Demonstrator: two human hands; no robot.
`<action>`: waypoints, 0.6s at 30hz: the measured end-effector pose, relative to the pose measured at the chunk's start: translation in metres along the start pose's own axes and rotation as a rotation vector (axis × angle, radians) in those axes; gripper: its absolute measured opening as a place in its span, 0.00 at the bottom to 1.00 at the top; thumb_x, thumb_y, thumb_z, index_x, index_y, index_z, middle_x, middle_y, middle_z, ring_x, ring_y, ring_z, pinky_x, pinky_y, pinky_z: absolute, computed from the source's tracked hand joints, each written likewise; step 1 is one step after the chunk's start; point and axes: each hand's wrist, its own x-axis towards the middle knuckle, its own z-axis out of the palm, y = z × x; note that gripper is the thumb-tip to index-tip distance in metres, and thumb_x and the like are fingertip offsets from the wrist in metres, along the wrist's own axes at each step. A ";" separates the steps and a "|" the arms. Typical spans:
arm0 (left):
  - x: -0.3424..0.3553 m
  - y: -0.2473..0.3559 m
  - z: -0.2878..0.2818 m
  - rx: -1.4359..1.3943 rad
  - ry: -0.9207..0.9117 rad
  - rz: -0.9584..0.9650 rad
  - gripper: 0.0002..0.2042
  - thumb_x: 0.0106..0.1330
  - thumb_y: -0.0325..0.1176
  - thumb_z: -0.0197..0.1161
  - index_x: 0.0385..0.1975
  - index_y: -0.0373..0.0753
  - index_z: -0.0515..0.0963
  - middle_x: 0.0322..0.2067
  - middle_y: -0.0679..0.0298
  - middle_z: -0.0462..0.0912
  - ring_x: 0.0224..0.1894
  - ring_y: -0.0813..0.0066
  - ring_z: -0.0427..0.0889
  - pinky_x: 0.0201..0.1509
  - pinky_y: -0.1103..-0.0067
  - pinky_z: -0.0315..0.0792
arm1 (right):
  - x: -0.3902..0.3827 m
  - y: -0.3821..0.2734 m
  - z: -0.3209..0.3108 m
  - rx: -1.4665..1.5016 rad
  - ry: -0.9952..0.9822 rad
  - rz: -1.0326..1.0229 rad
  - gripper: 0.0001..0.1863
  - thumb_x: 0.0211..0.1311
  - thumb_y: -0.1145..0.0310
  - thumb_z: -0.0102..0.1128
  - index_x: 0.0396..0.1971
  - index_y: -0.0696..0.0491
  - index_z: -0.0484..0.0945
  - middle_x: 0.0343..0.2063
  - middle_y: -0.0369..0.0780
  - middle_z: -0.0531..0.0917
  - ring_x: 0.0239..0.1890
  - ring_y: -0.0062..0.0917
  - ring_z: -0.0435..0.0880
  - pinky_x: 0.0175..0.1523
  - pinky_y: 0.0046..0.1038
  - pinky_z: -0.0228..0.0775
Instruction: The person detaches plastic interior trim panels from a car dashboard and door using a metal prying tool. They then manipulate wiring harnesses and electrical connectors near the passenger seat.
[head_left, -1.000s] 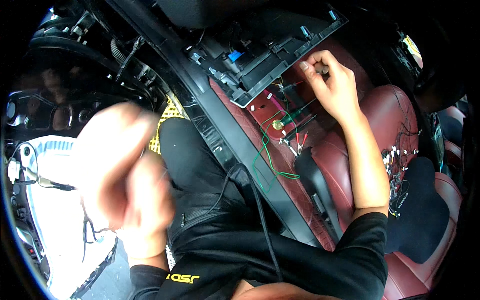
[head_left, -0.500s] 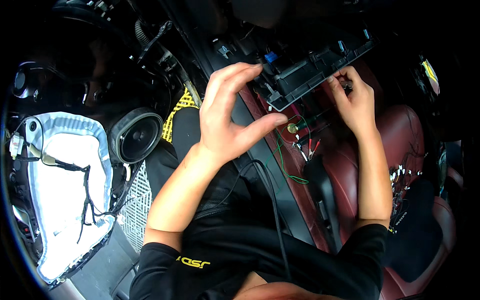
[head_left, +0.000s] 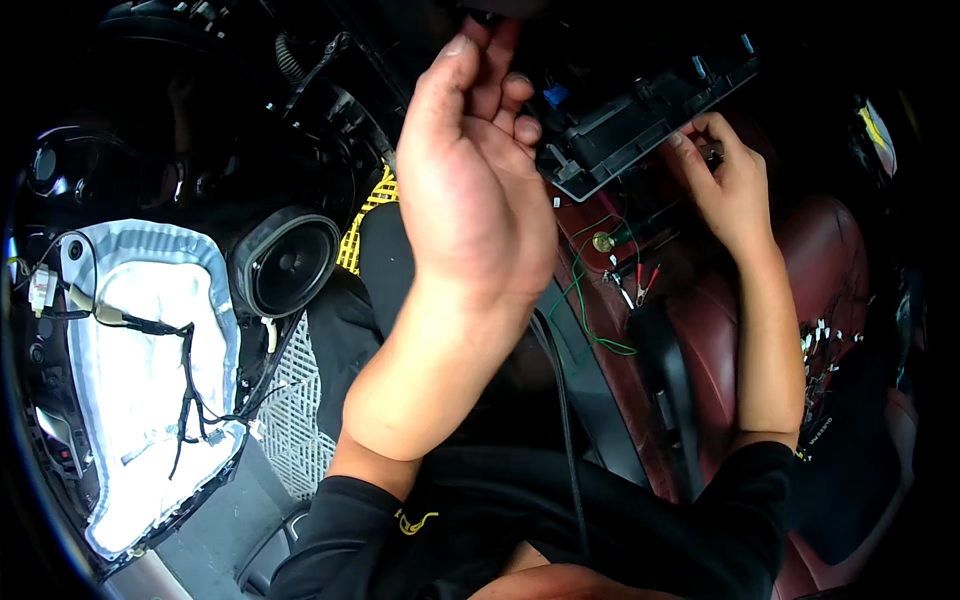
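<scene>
My left hand (head_left: 475,170) is raised palm-up at the top middle, fingers partly curled and reaching into dark trim; its fingertips are shadowed, so I cannot tell what they touch. My right hand (head_left: 728,185) is closed on the lower edge of a black plastic panel (head_left: 640,120) with clips and a small blue part (head_left: 555,96). Below the panel lie a thin green wire (head_left: 612,342), a brass disc (head_left: 603,241) and red-tipped clips (head_left: 645,285) on dark red trim.
At left is the opened door with a white liner (head_left: 150,370), dark wiring and a round speaker (head_left: 285,262). A dark red seat (head_left: 700,330) at right carries tagged wires (head_left: 820,350) and a black cushion (head_left: 840,480). A yellow mesh (head_left: 355,230) shows behind my legs.
My left hand has swung from the speaker side across to the panel and up into the dark trim above, turning palm-up. My right hand stays at the panel's edge.
</scene>
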 end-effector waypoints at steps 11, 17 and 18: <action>0.029 0.035 -0.025 -0.794 -0.386 -0.689 0.16 0.81 0.32 0.45 0.53 0.24 0.73 0.57 0.55 0.77 0.25 0.90 0.75 0.25 0.90 0.66 | 0.000 0.014 0.004 0.030 -0.034 -0.152 0.08 0.67 0.67 0.65 0.40 0.53 0.79 0.32 0.44 0.88 0.28 0.37 0.87 0.35 0.33 0.77; 0.035 0.022 -0.021 -0.772 -0.481 -0.676 0.14 0.78 0.31 0.51 0.54 0.28 0.75 0.55 0.55 0.78 0.33 0.88 0.76 0.27 0.90 0.72 | 0.001 0.022 0.006 0.016 -0.039 -0.164 0.11 0.66 0.62 0.65 0.42 0.53 0.80 0.27 0.47 0.85 0.29 0.43 0.86 0.35 0.39 0.76; 0.030 0.021 -0.017 -0.751 -0.455 -0.650 0.14 0.78 0.31 0.51 0.54 0.29 0.76 0.55 0.55 0.79 0.33 0.88 0.76 0.28 0.89 0.73 | 0.001 0.022 0.005 -0.001 -0.039 -0.169 0.11 0.66 0.62 0.64 0.42 0.53 0.80 0.26 0.47 0.85 0.29 0.43 0.86 0.35 0.40 0.76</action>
